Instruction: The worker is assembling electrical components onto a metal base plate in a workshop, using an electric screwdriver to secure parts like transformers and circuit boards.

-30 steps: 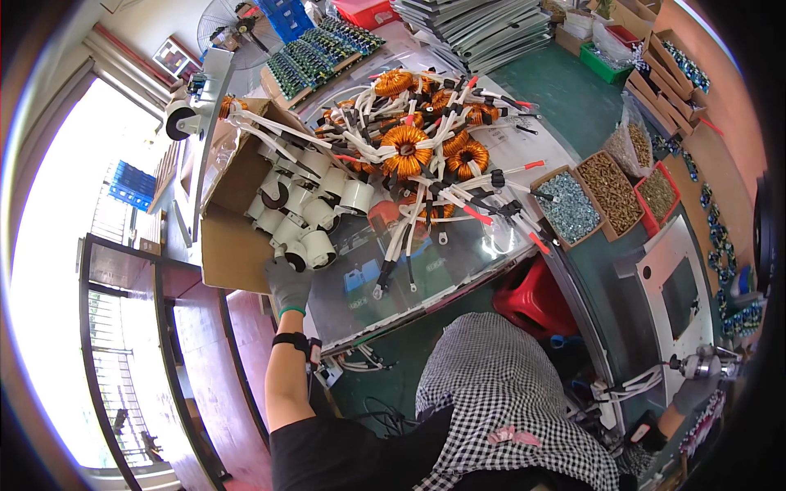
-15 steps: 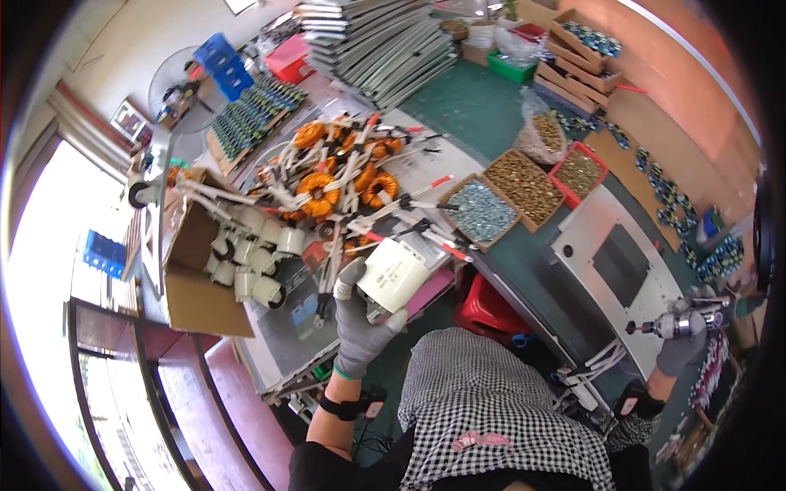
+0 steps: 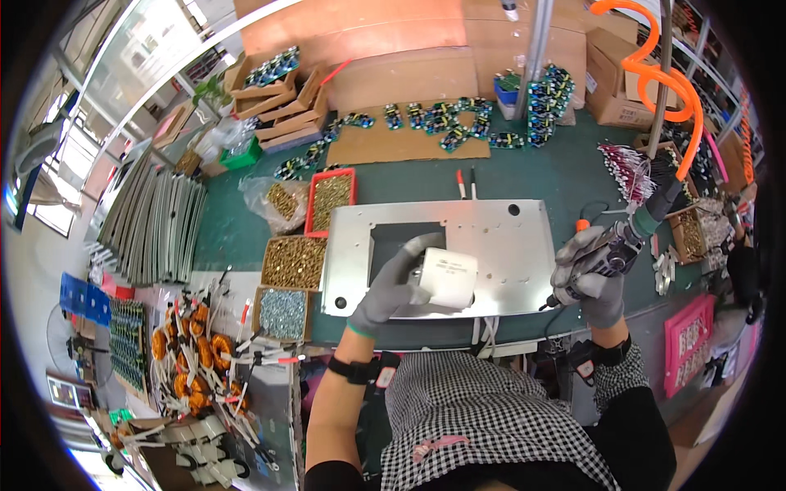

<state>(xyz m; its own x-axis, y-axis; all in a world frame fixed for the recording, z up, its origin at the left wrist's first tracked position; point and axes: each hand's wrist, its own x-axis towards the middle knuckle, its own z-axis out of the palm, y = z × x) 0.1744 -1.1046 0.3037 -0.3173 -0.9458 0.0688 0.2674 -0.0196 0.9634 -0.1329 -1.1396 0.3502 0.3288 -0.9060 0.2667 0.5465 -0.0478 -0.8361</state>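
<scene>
My left hand [image 3: 383, 299], in a grey glove, grips a white cylindrical capacitor [image 3: 452, 278] and holds it above a flat metal panel [image 3: 508, 237]. The panel has a rectangular cutout and small holes; it lies on the green bench in front of me. At the panel's right end, my gloved right hand [image 3: 602, 296] is closed round a power screwdriver [image 3: 610, 255]. The driver's bit points left, near the panel's lower right corner. An orange coiled hose [image 3: 692, 139] runs above the tool; how it joins is hard to make out.
Left of the panel stand a red tray [image 3: 354, 200] and cardboard boxes of brass-coloured [image 3: 292, 262] and silvery [image 3: 282, 313] fasteners. Orange wound coils [image 3: 196, 348] and a box of white capacitors [image 3: 196, 450] lie at lower left. Circuit boards [image 3: 467, 123] line the back.
My view has swung right, from the coils toward the metal panel. The capacitor has come over the panel in my left hand. My right hand still holds the screwdriver, now by the panel's right end.
</scene>
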